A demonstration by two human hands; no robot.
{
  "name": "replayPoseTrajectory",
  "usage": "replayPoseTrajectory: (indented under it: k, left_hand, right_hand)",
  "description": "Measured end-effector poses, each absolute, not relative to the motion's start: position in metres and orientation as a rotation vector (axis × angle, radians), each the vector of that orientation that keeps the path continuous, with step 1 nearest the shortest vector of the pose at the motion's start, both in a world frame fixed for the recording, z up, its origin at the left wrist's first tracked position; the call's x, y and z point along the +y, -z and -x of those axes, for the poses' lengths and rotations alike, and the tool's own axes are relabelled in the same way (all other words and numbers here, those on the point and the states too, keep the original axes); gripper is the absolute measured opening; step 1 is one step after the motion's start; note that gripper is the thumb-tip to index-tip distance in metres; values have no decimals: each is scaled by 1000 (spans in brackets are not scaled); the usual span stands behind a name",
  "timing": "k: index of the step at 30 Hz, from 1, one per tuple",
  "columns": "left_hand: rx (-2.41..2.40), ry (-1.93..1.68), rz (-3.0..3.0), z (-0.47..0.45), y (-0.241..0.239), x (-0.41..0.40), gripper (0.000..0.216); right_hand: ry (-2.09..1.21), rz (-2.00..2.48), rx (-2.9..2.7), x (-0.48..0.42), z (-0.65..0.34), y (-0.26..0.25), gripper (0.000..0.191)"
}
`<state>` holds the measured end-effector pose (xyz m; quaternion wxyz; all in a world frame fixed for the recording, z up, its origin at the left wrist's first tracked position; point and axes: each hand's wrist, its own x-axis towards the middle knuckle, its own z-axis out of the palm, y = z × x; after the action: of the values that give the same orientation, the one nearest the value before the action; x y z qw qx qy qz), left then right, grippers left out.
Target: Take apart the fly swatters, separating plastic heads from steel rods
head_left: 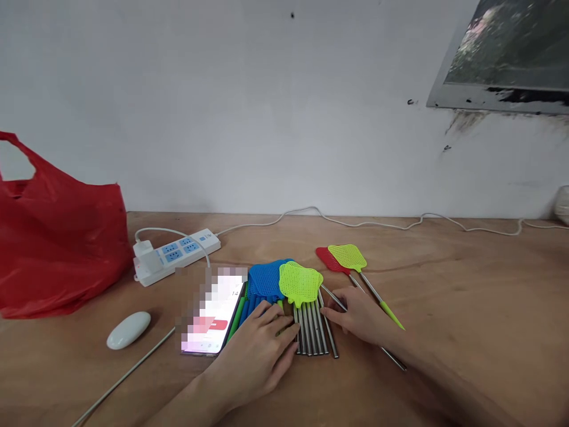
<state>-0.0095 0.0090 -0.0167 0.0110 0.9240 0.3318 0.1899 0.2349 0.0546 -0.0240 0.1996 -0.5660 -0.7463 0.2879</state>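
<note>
My left hand lies palm down over coloured handles and the left side of a row of metal rods, its fingers somewhat apart. What is under its palm is hidden. My right hand is closed round a slanting metal rod, which shows on both sides of the fingers. Between the hands a yellow-green fly swatter head overlaps blue fly swatter heads. Blue and green handles run down beside the phone. Beyond my right hand lie a red fly swatter and a yellow-green fly swatter, partly overlapping.
A lit phone lies left of the swatters. Farther left are a white mouse, a power strip with a plugged-in charger, and a red plastic bag. A white cable runs along the wall.
</note>
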Motion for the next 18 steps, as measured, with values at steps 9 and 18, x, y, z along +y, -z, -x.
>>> replayPoseTrajectory:
  k: [9, 18]
  left_hand:
    - [935, -585, -2852, 9, 13, 6, 17]
    - [1006, -475, -2986, 7, 14, 6, 31]
  right_hand:
    - [-1287, 1478, -2059, 56, -244, 28, 26]
    - [-1196, 1537, -2085, 51, -237, 22, 37]
